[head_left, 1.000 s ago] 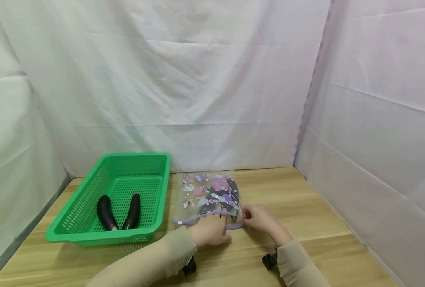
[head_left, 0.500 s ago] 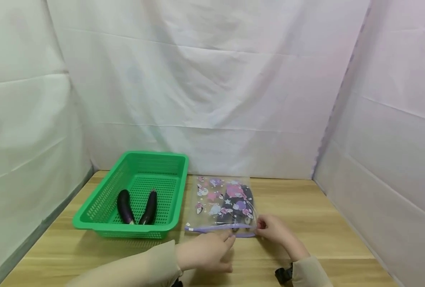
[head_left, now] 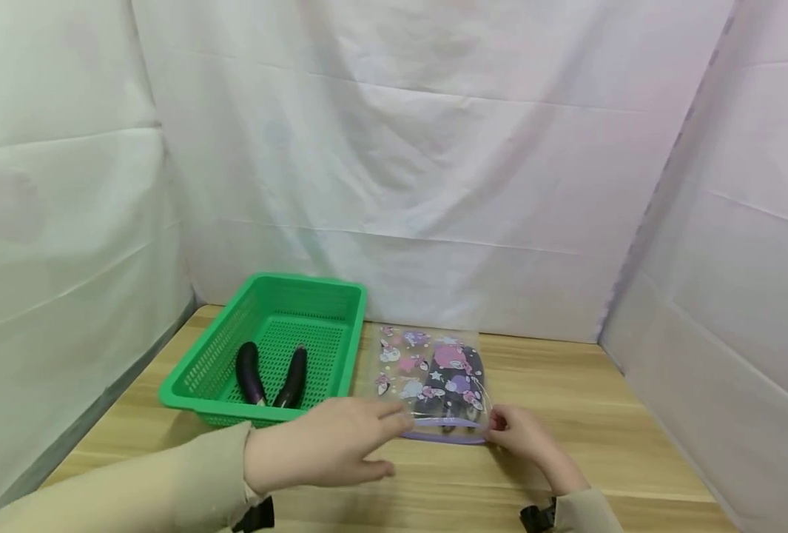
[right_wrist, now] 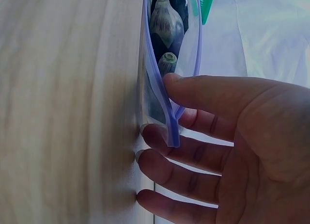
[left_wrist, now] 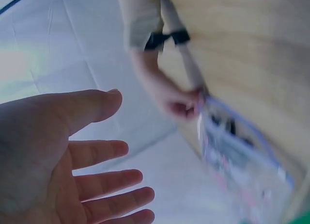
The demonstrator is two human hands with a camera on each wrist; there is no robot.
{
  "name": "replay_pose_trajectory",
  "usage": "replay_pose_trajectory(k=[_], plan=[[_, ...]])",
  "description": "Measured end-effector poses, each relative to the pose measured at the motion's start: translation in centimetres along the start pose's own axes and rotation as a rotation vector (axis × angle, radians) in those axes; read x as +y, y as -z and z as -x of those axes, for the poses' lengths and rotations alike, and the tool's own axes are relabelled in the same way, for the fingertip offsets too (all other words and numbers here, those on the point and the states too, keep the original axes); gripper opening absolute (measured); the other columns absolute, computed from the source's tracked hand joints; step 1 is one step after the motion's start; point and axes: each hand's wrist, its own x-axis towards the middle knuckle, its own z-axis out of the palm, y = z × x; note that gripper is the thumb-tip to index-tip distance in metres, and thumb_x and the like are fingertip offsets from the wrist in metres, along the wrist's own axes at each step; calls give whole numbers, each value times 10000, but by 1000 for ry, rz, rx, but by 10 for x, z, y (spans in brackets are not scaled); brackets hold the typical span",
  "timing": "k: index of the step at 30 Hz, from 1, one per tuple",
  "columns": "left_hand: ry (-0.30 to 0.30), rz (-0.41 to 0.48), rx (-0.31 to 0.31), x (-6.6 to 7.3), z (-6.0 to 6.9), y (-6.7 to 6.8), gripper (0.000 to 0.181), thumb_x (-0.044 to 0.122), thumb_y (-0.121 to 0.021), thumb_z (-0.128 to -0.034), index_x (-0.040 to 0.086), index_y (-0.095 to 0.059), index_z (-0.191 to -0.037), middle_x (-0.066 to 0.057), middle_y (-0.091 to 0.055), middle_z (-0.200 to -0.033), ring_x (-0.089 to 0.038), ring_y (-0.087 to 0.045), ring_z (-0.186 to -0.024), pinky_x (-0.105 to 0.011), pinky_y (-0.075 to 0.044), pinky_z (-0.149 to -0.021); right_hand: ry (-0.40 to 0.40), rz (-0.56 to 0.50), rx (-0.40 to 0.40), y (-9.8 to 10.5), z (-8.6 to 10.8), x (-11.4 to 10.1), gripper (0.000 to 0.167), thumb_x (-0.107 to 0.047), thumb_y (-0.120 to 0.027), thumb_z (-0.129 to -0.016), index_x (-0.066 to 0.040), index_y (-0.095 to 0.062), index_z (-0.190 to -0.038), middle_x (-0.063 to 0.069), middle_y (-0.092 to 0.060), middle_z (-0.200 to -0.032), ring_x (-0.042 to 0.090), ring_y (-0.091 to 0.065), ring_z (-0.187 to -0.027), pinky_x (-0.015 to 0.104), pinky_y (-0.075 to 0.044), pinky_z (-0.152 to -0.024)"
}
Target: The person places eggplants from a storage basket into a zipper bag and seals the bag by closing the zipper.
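A clear printed zip bag (head_left: pixel 400 370) with a purple edge lies flat on the table, dark eggplants (head_left: pixel 450 370) inside its right part. In the right wrist view the bag's mouth (right_wrist: pixel 198 44) is parted, and eggplant stem ends (right_wrist: pixel 167 25) show within. My right hand (head_left: pixel 520 433) pinches the bag's near right corner between thumb and fingers. My left hand (head_left: pixel 330 444) hovers in front of the green basket, by the bag's near left corner, fingers spread and holding nothing; the left wrist view shows the same hand (left_wrist: pixel 63 161) with its fingers apart.
The green basket (head_left: pixel 357 326) stands left of the bag, holding two eggplants, one on the left (head_left: pixel 250 374) and one on the right (head_left: pixel 294 377). White sheets (head_left: pixel 394 163) hang behind and at both sides of the wooden table (head_left: pixel 553 377).
My left hand has come off the bag's mouth and moved left toward the basket, its fingers spreading. My right hand keeps its pinch on the corner. The head view has shifted.
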Motion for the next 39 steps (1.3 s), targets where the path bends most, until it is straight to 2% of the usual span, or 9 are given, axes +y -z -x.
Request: replay_pose_trajectory(k=[4, 9, 16, 19, 23, 26, 28, 36, 39], plan=[[69, -27, 24, -17, 1, 18, 577, 429, -659, -898, 142, -539, -1384, -75, -562, -1348, -228, -573, -1172, -388, -508, -901, -3, 15, 9, 5, 2, 1, 229, -164, -761, -806, -144, -546, -730, -54, -522, -653, 118, -466, -573, 262, -399, -526], [164, -45, 42, -43, 3, 31, 549, 361, -699, -878, 93, -575, -1341, -94, -607, -1263, -241, -615, -1081, -388, -534, -834, 0, 24, -10, 5, 2, 1, 229, -183, -761, -805, -152, -547, -732, -59, -527, -654, 126, -473, -579, 266, -400, -530], [352, -60, -28, -85, 5, 40, 561, 330, -702, -888, 70, -555, -1362, -168, -561, -1311, -288, -641, -997, -419, -545, -766, -1, -12, -24, 1, 2, 4, 218, -176, -749, -813, -150, -546, -737, -53, -528, -653, 128, -477, -578, 265, -405, -520], [409, -52, -59, -105, 5, 41, 581, 323, -700, -889, 58, -536, -1379, -218, -529, -1331, -274, -659, -864, -421, -544, -726, 4, -37, -23, 3, 2, 4, 209, -152, -744, -813, -138, -549, -739, -42, -531, -659, 135, -484, -583, 269, -416, -518], [478, -8, -160, -128, 4, 39, 602, 331, -678, -904, 54, -502, -1408, -256, -495, -1364, -342, -636, -987, -481, -514, -827, -2, -32, -23, 4, 2, 4, 213, -148, -749, -812, -137, -552, -734, -42, -532, -664, 137, -484, -588, 271, -416, -519], [522, 56, -257, -143, 3, 37, 605, 327, -666, -913, 54, -486, -1421, -240, -496, -1377, -419, -516, -1196, -542, -453, -919, -6, -14, -21, 4, 3, 4, 216, -161, -747, -816, -146, -550, -729, -49, -529, -651, 127, -476, -574, 267, -405, -508], [547, 98, -308, -152, 2, 35, 605, 320, -660, -917, 51, -477, -1427, -219, -496, -1386, -433, -460, -1252, -557, -427, -945, -8, -12, -17, 3, 3, 3, 214, -160, -742, -818, -148, -548, -728, -50, -528, -641, 121, -474, -561, 266, -401, -497], [632, 147, -416, -186, -2, 14, 581, 349, -710, -875, -54, -575, -1271, -252, -549, -1279, -414, -537, -1141, -501, -484, -857, 31, -19, -10, 4, 1, -6, 195, -126, -724, -819, -134, -550, -733, -50, -529, -649, 126, -480, -569, 267, -413, -502], [686, 179, -461, -195, 3, 0, 573, 351, -733, -856, -57, -591, -1232, -255, -557, -1243, -328, -608, -919, -437, -508, -735, 40, -8, -21, -1, -2, -8, 185, -134, -728, -817, -143, -561, -737, -58, -536, -654, 124, -489, -575, 267, -423, -506]])
